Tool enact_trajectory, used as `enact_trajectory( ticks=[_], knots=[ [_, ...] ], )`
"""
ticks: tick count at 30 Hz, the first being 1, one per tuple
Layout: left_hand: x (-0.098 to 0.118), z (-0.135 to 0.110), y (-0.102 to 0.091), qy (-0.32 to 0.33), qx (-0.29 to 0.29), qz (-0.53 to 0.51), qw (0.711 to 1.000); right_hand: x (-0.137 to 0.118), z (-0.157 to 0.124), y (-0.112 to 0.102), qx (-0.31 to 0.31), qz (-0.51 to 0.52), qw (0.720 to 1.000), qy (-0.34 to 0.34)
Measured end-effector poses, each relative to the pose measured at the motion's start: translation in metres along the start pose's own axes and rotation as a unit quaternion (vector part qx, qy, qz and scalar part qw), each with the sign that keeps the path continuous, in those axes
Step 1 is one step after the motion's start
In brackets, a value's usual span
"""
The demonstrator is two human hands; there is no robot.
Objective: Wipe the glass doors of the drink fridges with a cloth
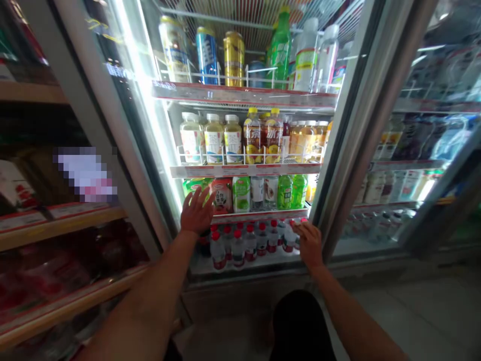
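Note:
My left hand is raised with its fingers spread, in front of the left end of the third shelf. It holds nothing. Behind its fingers are a green pack and a red carton; whether it touches them I cannot tell. My right hand is at the lower right of the lit drinks fridge, its fingers curled together. Something small and pale may be at its fingertips, too unclear to name. Close to it stand red-capped clear bottles on the fridge floor.
Higher shelves hold yellow-capped tea bottles, a gold can and a green bottle. Metal frame posts flank the fridge. Wooden shelves stand at left, another drinks fridge at right. My dark-clad knee is below.

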State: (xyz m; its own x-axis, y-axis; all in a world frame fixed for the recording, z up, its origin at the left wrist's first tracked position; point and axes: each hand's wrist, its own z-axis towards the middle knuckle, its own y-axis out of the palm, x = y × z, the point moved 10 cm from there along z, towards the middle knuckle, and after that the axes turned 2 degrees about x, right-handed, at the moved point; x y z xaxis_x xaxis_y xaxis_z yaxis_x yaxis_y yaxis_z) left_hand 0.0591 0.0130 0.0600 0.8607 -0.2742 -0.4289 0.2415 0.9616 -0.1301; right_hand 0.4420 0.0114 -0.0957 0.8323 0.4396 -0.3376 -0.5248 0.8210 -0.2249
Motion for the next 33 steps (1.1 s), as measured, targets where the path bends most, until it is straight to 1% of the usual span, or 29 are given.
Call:
enact_trajectory(
  ticks=[4,10,13,15,17,21,24,27,29,33],
  knots=[
    [-0.002,-0.002,0.002,-0.004,-0.001,-0.010,1.000,0.013,-0.014,-0.001,-0.015,0.004,1.000,0.016],
    [-0.006,-0.004,0.006,-0.021,-0.019,-0.020,0.999,0.043,0.001,-0.018,0.044,-0.016,0.996,0.081],
    [-0.004,-0.004,0.006,-0.014,-0.014,0.001,1.000,0.047,-0.009,-0.020,0.049,-0.019,0.995,0.089],
    [-0.003,-0.005,0.005,-0.011,-0.012,0.003,1.000,0.046,-0.019,-0.018,0.043,-0.019,0.995,0.088],
    [-0.005,-0.006,0.007,-0.018,-0.014,-0.011,1.000,0.046,-0.023,-0.016,0.037,-0.019,0.995,0.087],
    [-0.009,-0.008,0.011,-0.040,-0.031,-0.032,0.998,0.045,-0.009,-0.013,0.040,-0.022,0.995,0.090],
    [-0.006,-0.007,0.009,-0.029,-0.026,-0.020,0.999,0.040,-0.005,-0.010,0.039,-0.029,0.995,0.083],
    [-0.002,-0.005,0.006,-0.011,-0.018,-0.007,1.000,0.029,-0.016,-0.006,0.021,-0.035,0.997,0.064],
    [-0.002,-0.003,0.005,-0.014,-0.021,-0.014,1.000,0.019,-0.023,-0.001,0.005,-0.037,0.998,0.051],
    [0.000,0.000,0.003,-0.016,-0.015,-0.021,1.000,-0.004,-0.018,0.014,-0.019,-0.032,0.999,0.025]
  ],
)
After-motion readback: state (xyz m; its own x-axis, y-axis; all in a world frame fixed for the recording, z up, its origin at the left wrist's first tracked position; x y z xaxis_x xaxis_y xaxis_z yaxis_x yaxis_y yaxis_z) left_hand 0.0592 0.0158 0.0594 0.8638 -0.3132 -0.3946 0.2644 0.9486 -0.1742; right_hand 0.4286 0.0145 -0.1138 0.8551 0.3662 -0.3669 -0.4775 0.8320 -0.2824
